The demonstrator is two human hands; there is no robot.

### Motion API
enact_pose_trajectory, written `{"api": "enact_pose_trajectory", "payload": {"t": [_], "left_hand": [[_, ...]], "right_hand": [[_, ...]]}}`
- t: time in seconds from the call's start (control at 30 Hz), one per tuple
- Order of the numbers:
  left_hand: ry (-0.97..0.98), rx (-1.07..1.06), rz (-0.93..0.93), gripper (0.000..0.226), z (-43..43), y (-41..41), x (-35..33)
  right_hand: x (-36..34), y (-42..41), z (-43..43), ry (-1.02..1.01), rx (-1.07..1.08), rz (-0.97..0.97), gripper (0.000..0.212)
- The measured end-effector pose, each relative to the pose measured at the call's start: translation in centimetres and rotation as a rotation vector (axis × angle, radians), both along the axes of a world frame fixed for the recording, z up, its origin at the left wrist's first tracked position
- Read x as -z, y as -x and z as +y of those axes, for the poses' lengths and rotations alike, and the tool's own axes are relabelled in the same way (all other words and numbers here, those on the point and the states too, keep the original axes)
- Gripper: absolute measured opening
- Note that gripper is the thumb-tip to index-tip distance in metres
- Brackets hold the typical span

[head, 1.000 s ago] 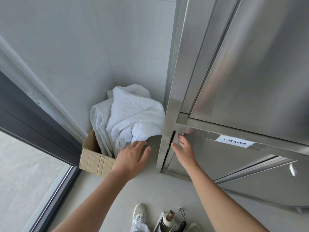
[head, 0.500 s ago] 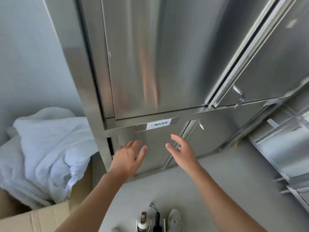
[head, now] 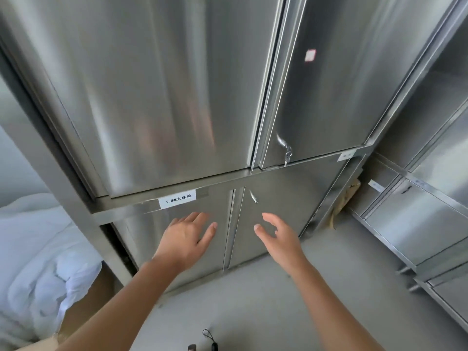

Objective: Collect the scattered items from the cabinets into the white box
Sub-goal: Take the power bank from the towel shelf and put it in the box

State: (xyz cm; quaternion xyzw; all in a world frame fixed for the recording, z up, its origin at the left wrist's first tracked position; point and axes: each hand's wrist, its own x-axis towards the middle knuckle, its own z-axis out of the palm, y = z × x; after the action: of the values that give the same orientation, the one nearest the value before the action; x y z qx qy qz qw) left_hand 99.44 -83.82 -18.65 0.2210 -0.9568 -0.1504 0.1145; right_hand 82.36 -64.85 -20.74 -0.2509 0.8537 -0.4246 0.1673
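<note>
I'm holding my left hand (head: 187,239) and right hand (head: 278,236) open, empty. The slim silver door handle (head: 253,196) is sitting at eleven o'clock from the nearer right.

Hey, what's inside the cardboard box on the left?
White bedding fills the cardboard box and bulges above its rim. Anything beneath the bedding is covered, and the edge of the picture cuts off the box's left part.
</note>
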Motion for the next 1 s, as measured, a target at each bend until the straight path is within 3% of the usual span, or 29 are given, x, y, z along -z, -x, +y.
{"api": "enact_pose_trajectory", "payload": {"t": [0.1, 0.3, 0.5, 0.8, 1.0], "left_hand": [[-0.004, -0.013, -0.018, 0.050, 2.4, 0.6, 0.0], [0.010, 0.133, -0.017, 0.069, 6.2, 1.7, -1.2], [-0.071, 0.417, -0.026, 0.047, 9.2, 2.2, 0.3], [-0.072, 0.713, -0.076, 0.058, 17.2, 1.4, 0.2], [-0.031, 0.723, -0.035, 0.070, 21.0, 2.7, 0.0]], "right_hand": [[0.4, 0.4, 2.6, -0.010, -0.012, -0.003, 0.053], [-0.4, -1.4, 7.9, -0.052, 0.119, 0.011, 0.056], [-0.1, -7.4, 14.0, -0.071, 0.420, 0.026, 0.057], [-0.1, -15.7, 22.6, -0.073, 0.705, 0.023, 0.054], [0.1, -14.3, 26.5, -0.057, 0.691, 0.028, 0.057]]}}
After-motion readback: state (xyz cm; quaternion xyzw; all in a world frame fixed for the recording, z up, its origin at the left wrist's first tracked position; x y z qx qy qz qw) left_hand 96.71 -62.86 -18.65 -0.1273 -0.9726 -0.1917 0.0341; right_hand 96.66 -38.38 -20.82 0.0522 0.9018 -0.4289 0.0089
